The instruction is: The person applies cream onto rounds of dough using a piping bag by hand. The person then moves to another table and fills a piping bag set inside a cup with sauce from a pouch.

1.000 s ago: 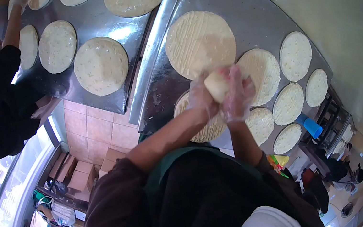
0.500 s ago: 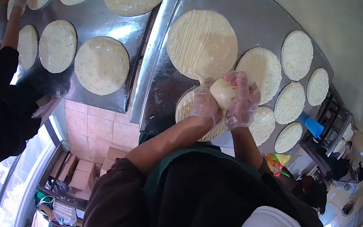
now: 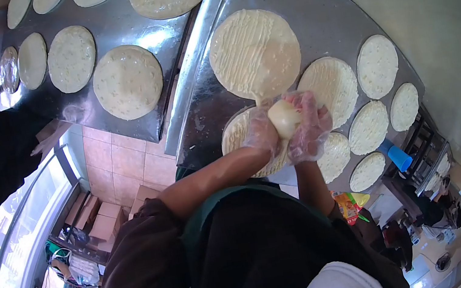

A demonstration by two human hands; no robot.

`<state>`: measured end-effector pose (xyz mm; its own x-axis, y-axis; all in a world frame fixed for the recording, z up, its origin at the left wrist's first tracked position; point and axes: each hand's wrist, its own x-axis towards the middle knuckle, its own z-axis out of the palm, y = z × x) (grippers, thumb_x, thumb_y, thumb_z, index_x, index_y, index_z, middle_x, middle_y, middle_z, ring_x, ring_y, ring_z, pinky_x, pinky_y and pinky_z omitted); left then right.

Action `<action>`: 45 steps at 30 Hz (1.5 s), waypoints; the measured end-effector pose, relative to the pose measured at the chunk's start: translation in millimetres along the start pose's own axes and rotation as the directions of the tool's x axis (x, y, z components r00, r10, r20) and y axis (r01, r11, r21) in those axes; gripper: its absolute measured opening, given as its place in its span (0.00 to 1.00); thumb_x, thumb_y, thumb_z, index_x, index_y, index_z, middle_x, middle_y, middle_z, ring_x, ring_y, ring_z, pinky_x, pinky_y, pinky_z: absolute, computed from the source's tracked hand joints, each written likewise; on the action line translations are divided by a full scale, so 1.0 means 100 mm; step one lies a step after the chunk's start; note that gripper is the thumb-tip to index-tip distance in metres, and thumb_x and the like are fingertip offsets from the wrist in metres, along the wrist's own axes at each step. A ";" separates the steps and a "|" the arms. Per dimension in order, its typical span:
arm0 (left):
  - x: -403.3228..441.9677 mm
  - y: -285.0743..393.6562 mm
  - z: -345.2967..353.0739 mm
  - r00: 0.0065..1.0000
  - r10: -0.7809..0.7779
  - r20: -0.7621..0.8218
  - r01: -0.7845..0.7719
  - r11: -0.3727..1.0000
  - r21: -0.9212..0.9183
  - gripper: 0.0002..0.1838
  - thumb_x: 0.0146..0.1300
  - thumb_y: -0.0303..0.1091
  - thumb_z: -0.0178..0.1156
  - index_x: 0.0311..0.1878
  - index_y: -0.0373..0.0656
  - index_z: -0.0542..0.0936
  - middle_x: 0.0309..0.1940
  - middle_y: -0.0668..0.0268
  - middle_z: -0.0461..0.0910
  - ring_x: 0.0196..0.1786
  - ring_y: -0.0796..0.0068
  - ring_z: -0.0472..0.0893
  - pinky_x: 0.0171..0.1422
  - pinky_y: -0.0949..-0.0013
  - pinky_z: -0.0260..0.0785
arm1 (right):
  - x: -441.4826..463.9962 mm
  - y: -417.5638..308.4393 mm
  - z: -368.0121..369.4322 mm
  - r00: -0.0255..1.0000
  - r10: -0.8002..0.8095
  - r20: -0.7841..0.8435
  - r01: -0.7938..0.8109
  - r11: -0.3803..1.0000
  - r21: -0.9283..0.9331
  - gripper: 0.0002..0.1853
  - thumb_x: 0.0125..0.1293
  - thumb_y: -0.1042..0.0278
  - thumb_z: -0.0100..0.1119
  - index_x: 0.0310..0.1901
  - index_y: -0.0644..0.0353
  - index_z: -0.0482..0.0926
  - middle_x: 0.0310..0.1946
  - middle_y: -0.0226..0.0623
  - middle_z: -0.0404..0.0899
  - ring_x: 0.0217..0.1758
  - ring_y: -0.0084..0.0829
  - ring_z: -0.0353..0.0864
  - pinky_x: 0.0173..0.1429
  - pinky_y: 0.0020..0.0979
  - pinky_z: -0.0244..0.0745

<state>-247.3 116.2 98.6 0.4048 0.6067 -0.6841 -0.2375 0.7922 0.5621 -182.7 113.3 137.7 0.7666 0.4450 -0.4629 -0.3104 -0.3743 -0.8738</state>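
Cream-coloured, rounded, soft-looking bag held between left hand and right hand, both in clear plastic gloves; fingers curled closely round it. Print on red-and-yellow packet, right of fingers and nearer the body, too small to read. Just beyond fingers: large pale dough round with piped ridges. Below them: second ridged round, partly hidden by left hand. Both lie on grey metal table. Blue plastic cup well apart to right.
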 end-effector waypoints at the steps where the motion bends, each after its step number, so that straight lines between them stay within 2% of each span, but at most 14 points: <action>1: 0.03 0.12 -0.01 0.988 0.124 0.091 -0.153 0.853 0.499 0.24 0.59 0.43 0.50 0.54 0.38 0.66 0.44 0.54 0.73 0.45 0.63 0.76 0.49 0.64 0.68 | -0.03 0.01 -0.02 1.000 0.009 -0.013 -0.010 1.000 -0.024 0.17 0.59 0.58 0.55 0.29 0.67 0.75 0.28 0.37 0.76 0.29 0.27 0.76 0.31 0.25 0.75; 2: 0.10 0.19 -0.02 0.955 0.180 0.234 -0.292 0.456 0.841 0.27 0.55 0.42 0.55 0.55 0.37 0.64 0.46 0.51 0.72 0.47 0.63 0.76 0.53 0.65 0.67 | 0.16 0.01 0.00 0.998 -0.065 0.002 0.065 0.997 0.033 0.16 0.60 0.59 0.55 0.28 0.67 0.75 0.27 0.37 0.77 0.28 0.26 0.76 0.32 0.26 0.74; 5: 0.98 0.03 0.30 0.925 0.353 0.138 -0.379 0.878 0.292 0.19 0.61 0.44 0.45 0.48 0.40 0.69 0.38 0.56 0.74 0.40 0.65 0.76 0.46 0.64 0.68 | 0.69 -0.36 0.25 0.973 -0.232 0.010 0.228 0.964 0.134 0.14 0.59 0.61 0.55 0.28 0.66 0.75 0.27 0.38 0.77 0.28 0.26 0.76 0.33 0.27 0.74; 6: 0.92 0.45 0.52 0.999 0.024 -0.025 -0.019 0.979 0.204 0.20 0.64 0.48 0.39 0.42 0.40 0.71 0.32 0.59 0.75 0.32 0.67 0.78 0.36 0.65 0.71 | 0.80 -0.41 0.27 0.959 -0.281 0.035 0.276 0.955 0.104 0.14 0.59 0.61 0.55 0.27 0.65 0.75 0.27 0.38 0.77 0.27 0.27 0.76 0.33 0.27 0.74; 9: 1.04 -0.14 0.21 0.862 0.445 0.241 -0.505 0.789 0.350 0.17 0.60 0.40 0.48 0.50 0.42 0.69 0.41 0.59 0.74 0.46 0.67 0.73 0.53 0.64 0.63 | 0.78 -0.21 0.15 0.940 -0.329 0.090 0.304 0.928 0.214 0.14 0.59 0.61 0.55 0.27 0.65 0.75 0.27 0.39 0.77 0.27 0.27 0.76 0.33 0.27 0.75; 15: 0.07 -0.43 -0.14 0.967 -0.240 0.086 0.233 0.694 -0.681 0.16 0.59 0.27 0.52 0.51 0.38 0.68 0.41 0.61 0.75 0.45 0.73 0.75 0.49 0.71 0.69 | -0.02 0.26 -0.21 0.996 -0.059 0.069 0.053 0.994 0.093 0.13 0.60 0.63 0.55 0.29 0.67 0.74 0.25 0.40 0.76 0.28 0.27 0.76 0.33 0.27 0.75; 16: 0.06 -0.21 -0.04 0.995 -0.073 0.065 0.084 0.978 -0.191 0.16 0.63 0.33 0.44 0.52 0.38 0.67 0.42 0.59 0.75 0.45 0.71 0.75 0.49 0.69 0.69 | 0.02 0.11 -0.16 0.999 -0.040 0.027 0.038 0.997 0.069 0.14 0.59 0.62 0.56 0.29 0.67 0.74 0.25 0.39 0.76 0.28 0.28 0.76 0.34 0.27 0.75; 18: 0.51 -0.03 0.16 0.970 0.200 0.139 -0.243 0.832 0.499 0.19 0.66 0.39 0.36 0.53 0.37 0.66 0.44 0.56 0.74 0.45 0.68 0.75 0.49 0.66 0.69 | 0.34 -0.22 0.03 0.995 -0.104 0.006 0.102 0.988 0.113 0.15 0.59 0.60 0.57 0.29 0.67 0.74 0.25 0.40 0.76 0.28 0.27 0.76 0.33 0.26 0.75; 26: 0.27 -0.13 0.16 0.982 0.113 0.154 -0.130 0.987 0.099 0.15 0.63 0.37 0.45 0.49 0.40 0.68 0.40 0.62 0.75 0.45 0.70 0.75 0.50 0.69 0.68 | 0.22 -0.01 -0.15 0.986 -0.163 0.036 0.162 0.986 0.036 0.17 0.60 0.57 0.53 0.31 0.66 0.75 0.28 0.39 0.76 0.28 0.29 0.76 0.34 0.29 0.74; 30: 0.19 -0.55 -0.13 0.926 0.276 0.259 -0.374 0.568 0.733 0.15 0.62 0.34 0.46 0.50 0.39 0.67 0.42 0.60 0.75 0.46 0.72 0.75 0.51 0.69 0.68 | 0.12 0.17 -0.34 0.951 -0.269 0.152 0.290 0.947 -0.138 0.17 0.61 0.56 0.53 0.33 0.66 0.74 0.29 0.38 0.76 0.28 0.26 0.75 0.32 0.25 0.73; 37: 0.86 -0.09 0.42 0.979 0.194 0.065 -0.169 0.592 0.788 0.25 0.52 0.33 0.59 0.53 0.40 0.64 0.44 0.58 0.74 0.46 0.70 0.74 0.52 0.70 0.67 | 0.76 -0.21 -0.04 0.962 -0.267 0.050 0.255 0.952 0.171 0.16 0.59 0.58 0.55 0.27 0.65 0.76 0.25 0.37 0.76 0.26 0.26 0.75 0.29 0.25 0.72; 41: 0.37 -0.44 0.11 0.973 0.180 0.143 -0.224 0.884 0.409 0.18 0.67 0.41 0.36 0.51 0.38 0.67 0.41 0.59 0.74 0.41 0.67 0.76 0.46 0.66 0.70 | 0.27 0.04 -0.29 0.983 -0.173 -0.066 0.171 0.985 -0.029 0.16 0.58 0.57 0.56 0.23 0.63 0.73 0.22 0.33 0.73 0.23 0.24 0.71 0.27 0.23 0.67; 43: 0.21 -0.30 0.25 0.940 -0.334 0.066 0.311 0.763 -0.567 0.16 0.66 0.38 0.40 0.51 0.39 0.67 0.40 0.59 0.74 0.41 0.69 0.76 0.47 0.67 0.70 | 0.29 0.13 -0.36 0.971 -0.221 -0.091 0.225 0.973 0.046 0.16 0.57 0.56 0.57 0.22 0.62 0.72 0.21 0.33 0.72 0.23 0.23 0.70 0.28 0.23 0.66; 45: 0.41 -0.38 0.27 0.970 -0.199 0.140 0.243 0.833 -0.498 0.15 0.63 0.35 0.45 0.51 0.41 0.67 0.39 0.60 0.74 0.41 0.67 0.76 0.47 0.67 0.70 | 0.33 0.07 -0.36 0.957 -0.260 -0.132 0.274 0.956 0.101 0.17 0.57 0.56 0.57 0.23 0.61 0.72 0.21 0.32 0.71 0.23 0.23 0.70 0.28 0.23 0.66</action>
<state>-197.8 109.3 62.5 0.5633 0.4218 -0.7105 -0.5391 0.8392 0.0707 -139.8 96.3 122.1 0.8881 0.4157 -0.1961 -0.1440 -0.1536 -0.9776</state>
